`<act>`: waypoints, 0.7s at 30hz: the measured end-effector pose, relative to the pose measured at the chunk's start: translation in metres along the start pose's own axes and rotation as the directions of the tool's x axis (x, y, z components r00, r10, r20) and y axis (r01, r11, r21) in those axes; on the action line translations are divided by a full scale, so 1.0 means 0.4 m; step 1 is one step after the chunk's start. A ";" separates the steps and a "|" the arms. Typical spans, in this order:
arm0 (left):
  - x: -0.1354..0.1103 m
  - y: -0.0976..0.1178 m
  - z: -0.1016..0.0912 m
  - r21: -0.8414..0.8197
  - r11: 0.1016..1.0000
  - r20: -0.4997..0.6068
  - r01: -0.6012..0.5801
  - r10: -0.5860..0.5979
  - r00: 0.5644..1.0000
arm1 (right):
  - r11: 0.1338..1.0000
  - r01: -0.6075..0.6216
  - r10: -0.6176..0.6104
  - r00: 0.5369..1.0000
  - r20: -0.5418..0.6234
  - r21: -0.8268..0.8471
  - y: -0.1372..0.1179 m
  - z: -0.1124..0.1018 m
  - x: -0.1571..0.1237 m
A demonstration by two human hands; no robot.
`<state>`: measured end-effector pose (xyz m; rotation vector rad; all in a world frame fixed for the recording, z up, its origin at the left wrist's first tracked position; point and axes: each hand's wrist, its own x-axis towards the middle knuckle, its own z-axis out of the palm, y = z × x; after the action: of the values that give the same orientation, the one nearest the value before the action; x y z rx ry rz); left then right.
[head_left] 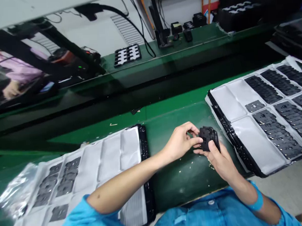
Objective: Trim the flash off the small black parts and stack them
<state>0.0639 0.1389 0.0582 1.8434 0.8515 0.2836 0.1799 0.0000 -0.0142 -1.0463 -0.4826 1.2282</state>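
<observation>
A small stack of thin black plates (207, 136) is held upright above the green bench, between my two hands. My right hand (221, 159) grips the stack from its right and lower side, the thumb lying on the front plate. From the left, my left hand (179, 141) pinches the stack's edge between thumb and fingers; whether it holds one plate or several I cannot tell. To the right, a white compartment tray (258, 147) carries overlapping rows of similar black plates (277, 134). The white tray (109, 153) on the left has a few plates (69, 176) at its far left.
Both trays rest on black stacked trays. Clear plastic wrap (19, 189) lies at the left. Behind the bench (176, 116) runs a dark recessed strip, then a shelf with a black-and-white tray (127, 55). Another person's hand (11, 90) shows at the far left.
</observation>
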 end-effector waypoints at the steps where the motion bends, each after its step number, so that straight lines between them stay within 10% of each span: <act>1: 0.003 0.009 0.011 -0.048 0.999 -0.014 -0.007 0.007 1.000 | 1.000 0.020 -0.020 1.000 -0.012 -0.008 -0.004 -0.004 -0.007; 13: 0.062 0.115 0.065 -0.331 0.943 0.155 0.024 0.029 0.987 | 0.972 0.138 -0.168 0.975 -0.148 -0.192 -0.109 -0.039 -0.056; 21: 0.094 0.170 0.057 -0.216 0.972 0.122 -0.092 0.121 0.985 | 0.988 0.110 -0.129 0.974 -0.184 -0.106 -0.141 -0.063 -0.049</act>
<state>0.1322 0.1337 0.1012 1.6926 0.6068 0.3014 0.2235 -0.0264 0.0260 -1.1863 -0.4519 0.9951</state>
